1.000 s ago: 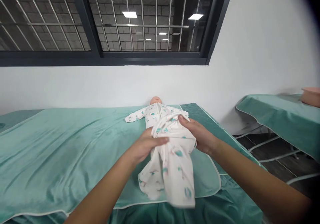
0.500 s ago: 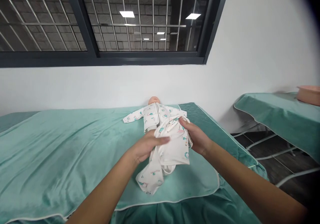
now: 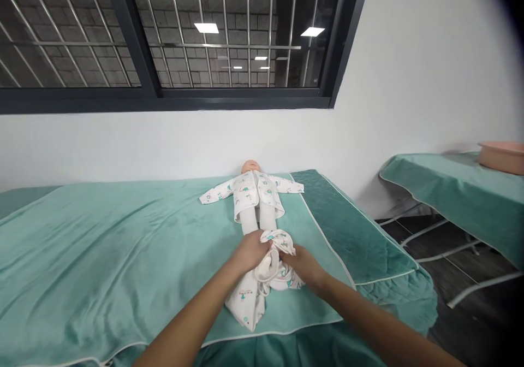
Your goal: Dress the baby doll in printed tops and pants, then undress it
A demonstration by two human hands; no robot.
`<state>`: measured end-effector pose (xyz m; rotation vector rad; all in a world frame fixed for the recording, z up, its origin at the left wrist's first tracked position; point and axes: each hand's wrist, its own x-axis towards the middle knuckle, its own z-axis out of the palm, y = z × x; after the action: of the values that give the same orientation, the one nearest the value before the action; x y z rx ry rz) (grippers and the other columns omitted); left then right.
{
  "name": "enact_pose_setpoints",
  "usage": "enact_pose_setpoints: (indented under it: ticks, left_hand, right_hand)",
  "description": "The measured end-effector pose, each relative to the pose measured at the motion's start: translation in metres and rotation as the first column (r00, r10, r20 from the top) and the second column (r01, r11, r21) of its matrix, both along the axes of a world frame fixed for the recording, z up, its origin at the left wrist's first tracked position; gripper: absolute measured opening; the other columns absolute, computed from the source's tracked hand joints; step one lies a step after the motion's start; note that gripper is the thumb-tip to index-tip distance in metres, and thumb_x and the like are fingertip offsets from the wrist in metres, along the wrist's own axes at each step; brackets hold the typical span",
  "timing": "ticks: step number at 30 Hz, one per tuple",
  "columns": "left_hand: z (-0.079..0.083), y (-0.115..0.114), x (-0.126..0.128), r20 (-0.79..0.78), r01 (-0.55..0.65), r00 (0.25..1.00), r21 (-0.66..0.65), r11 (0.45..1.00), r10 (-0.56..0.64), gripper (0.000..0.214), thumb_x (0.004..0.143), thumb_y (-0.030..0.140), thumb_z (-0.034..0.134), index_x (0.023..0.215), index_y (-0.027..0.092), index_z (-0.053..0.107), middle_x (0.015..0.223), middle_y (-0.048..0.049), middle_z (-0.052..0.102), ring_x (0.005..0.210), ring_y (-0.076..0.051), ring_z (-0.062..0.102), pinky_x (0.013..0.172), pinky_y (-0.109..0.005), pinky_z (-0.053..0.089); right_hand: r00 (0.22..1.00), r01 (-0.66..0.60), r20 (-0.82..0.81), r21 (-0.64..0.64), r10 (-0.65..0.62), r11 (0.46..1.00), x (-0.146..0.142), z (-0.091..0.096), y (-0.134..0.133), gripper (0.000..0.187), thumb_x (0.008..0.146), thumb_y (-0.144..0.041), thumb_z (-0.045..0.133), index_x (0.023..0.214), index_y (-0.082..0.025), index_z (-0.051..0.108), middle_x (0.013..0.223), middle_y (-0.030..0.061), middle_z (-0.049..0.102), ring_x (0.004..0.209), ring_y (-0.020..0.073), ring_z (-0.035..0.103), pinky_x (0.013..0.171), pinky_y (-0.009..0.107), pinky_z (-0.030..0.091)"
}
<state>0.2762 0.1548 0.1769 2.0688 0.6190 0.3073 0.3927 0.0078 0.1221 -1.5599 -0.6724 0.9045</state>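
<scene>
A baby doll point(image 3: 254, 192) lies on its back on the green-covered table point(image 3: 102, 241), head toward the wall, wearing a white printed top, its pale legs bare. At its feet both my hands bunch up a pair of white printed baby trousers point(image 3: 262, 279). My left hand point(image 3: 250, 249) grips the gathered cloth from the left. My right hand point(image 3: 301, 263) grips it from the right. The doll's feet are hidden behind the cloth.
A darker green quilted pad point(image 3: 347, 230) lies on the table's right part. A second green-covered table point(image 3: 446, 192) stands at right with a pink basin point(image 3: 501, 157) on it. A barred window point(image 3: 164, 34) fills the wall above. Dark floor shows between the tables.
The trousers came down from over the doll's body to its feet and are now bunched tight. Both hands moved toward me and lower. The doll's top and legs are now uncovered.
</scene>
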Motion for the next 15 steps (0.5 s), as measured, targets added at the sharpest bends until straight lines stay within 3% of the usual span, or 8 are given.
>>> enact_pose_setpoints:
  ticks: [4, 9, 12, 15]
  left_hand:
    - [0.007, 0.000, 0.003, -0.064, 0.093, 0.994, 0.083, 0.992, -0.088, 0.020, 0.075, 0.031, 0.061, 0.087, 0.020, 0.072, 0.099, -0.0117, 0.074, 0.097, -0.031, 0.064, 0.083, -0.037, 0.043]
    - [0.017, -0.003, 0.002, -0.075, 0.174, 0.983, 0.087, 0.981, -0.168, 0.023, 0.080, 0.033, 0.054, 0.091, 0.022, 0.072, 0.101, -0.0082, 0.074, 0.094, -0.028, 0.065, 0.082, -0.035, 0.044]
    - [0.021, -0.003, 0.000, -0.017, 0.188, 0.982, -0.050, 0.981, -0.189, 0.029, 0.082, 0.039, 0.054, 0.094, 0.019, 0.071, 0.104, -0.0073, 0.074, 0.096, -0.027, 0.065, 0.084, -0.036, 0.046]
    - [0.028, -0.002, -0.003, 0.035, 0.161, 0.987, -0.315, 0.935, -0.158, 0.036, 0.078, 0.044, 0.064, 0.099, 0.016, 0.070, 0.105, -0.0087, 0.073, 0.099, -0.028, 0.064, 0.085, -0.036, 0.047]
  right_hand:
    - [0.995, -0.006, 0.102, -0.001, 0.006, 1.000, -0.002, 0.001, 0.001, 0.049, 0.078, -0.054, 0.064, 0.105, -0.014, 0.070, 0.097, 0.0089, 0.074, 0.097, 0.0337, 0.064, 0.083, 0.043, 0.049]
    - [0.991, 0.002, 0.136, 0.084, -0.014, 0.996, 0.001, -0.004, 0.005, 0.050, 0.080, -0.057, 0.061, 0.105, -0.016, 0.070, 0.097, 0.0090, 0.073, 0.100, 0.0339, 0.064, 0.087, 0.044, 0.048]
    - [0.997, 0.039, 0.059, 0.159, -0.048, 0.987, 0.006, -0.010, 0.008, 0.053, 0.080, -0.059, 0.061, 0.111, -0.017, 0.067, 0.103, 0.0094, 0.072, 0.101, 0.0317, 0.064, 0.086, 0.043, 0.050]
    - [0.993, 0.119, -0.008, 0.255, -0.121, 0.960, 0.012, -0.012, 0.014, 0.055, 0.079, -0.059, 0.063, 0.115, -0.017, 0.064, 0.109, 0.0101, 0.070, 0.105, 0.0296, 0.063, 0.087, 0.040, 0.050]
